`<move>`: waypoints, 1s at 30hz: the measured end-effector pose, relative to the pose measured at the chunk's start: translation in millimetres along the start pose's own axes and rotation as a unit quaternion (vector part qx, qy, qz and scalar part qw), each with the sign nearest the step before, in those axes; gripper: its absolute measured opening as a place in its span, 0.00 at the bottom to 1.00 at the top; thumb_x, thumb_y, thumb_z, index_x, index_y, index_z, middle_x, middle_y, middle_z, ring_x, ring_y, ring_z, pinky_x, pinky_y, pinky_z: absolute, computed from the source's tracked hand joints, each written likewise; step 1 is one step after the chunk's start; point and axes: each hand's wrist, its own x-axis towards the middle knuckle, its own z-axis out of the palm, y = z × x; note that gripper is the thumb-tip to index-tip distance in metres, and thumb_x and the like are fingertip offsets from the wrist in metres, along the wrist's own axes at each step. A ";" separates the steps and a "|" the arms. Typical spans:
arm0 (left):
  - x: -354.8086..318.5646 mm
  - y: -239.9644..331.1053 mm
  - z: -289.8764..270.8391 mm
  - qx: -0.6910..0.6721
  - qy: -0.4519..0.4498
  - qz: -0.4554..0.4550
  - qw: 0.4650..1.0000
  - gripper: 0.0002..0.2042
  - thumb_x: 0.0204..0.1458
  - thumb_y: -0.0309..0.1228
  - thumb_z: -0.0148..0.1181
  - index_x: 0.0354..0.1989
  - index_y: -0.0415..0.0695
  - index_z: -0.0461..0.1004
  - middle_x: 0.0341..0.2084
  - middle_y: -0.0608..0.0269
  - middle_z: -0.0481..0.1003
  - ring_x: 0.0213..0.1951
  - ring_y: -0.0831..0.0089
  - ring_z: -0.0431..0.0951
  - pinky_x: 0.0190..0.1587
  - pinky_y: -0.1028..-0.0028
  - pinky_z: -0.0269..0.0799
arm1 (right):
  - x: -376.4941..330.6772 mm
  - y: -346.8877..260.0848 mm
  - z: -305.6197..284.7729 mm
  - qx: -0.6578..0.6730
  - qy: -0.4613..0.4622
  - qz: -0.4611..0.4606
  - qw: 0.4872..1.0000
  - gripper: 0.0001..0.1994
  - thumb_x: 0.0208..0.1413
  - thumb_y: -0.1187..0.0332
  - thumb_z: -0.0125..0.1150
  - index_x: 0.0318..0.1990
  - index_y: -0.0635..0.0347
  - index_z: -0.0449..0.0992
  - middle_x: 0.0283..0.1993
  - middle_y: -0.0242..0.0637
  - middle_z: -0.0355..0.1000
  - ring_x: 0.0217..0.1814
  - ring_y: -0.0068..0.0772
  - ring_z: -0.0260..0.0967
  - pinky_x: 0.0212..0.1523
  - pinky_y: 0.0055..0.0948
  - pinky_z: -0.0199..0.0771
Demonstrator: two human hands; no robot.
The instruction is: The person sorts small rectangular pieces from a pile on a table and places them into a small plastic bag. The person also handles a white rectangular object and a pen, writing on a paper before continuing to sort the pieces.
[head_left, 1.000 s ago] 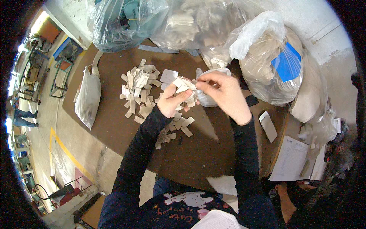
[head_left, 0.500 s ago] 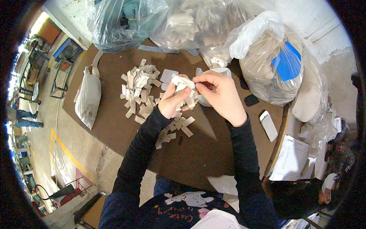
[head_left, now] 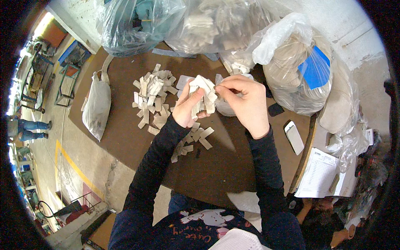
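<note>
My left hand [head_left: 186, 107] is closed round a loose bunch of short off-white fabric-like strips [head_left: 203, 95], its thumb pressed across them. The strips fan out at several angles above my fingers. Just to the right, my right hand [head_left: 246, 102] pinches thumb and forefinger together at the bunch's edge; whatever lies between those fingertips is too small to make out. Beyond my left hand spreads a heap of similar strips [head_left: 153, 89] on the brown table [head_left: 225, 166]. More loose strips [head_left: 201, 135] lie below my hands, nearer to me.
Large clear bags of pale pieces [head_left: 208, 29] line the far edge, beside a bag with teal contents [head_left: 146, 18]. A white bag [head_left: 96, 108] stands left. On the right are a stuffed bag [head_left: 291, 75], a phone [head_left: 294, 137] and printed sheets [head_left: 318, 173]. Another person [head_left: 325, 221] is at lower right.
The bunch in my left hand has tilted and shows more strips. My right fingertips have moved slightly right, toward its outer edge. The person at lower right has shifted.
</note>
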 end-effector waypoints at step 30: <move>4.4 3.9 -12.2 0.043 0.109 -0.026 0.993 0.11 0.51 0.31 0.66 0.40 0.44 0.75 0.29 0.63 0.79 0.23 0.80 0.76 0.13 0.81 0.57 | 3.5 3.4 -27.2 -0.087 -0.015 -0.018 0.996 0.04 0.50 0.75 0.65 0.32 0.68 0.79 0.30 0.37 0.75 0.28 0.24 0.70 0.32 0.22 0.68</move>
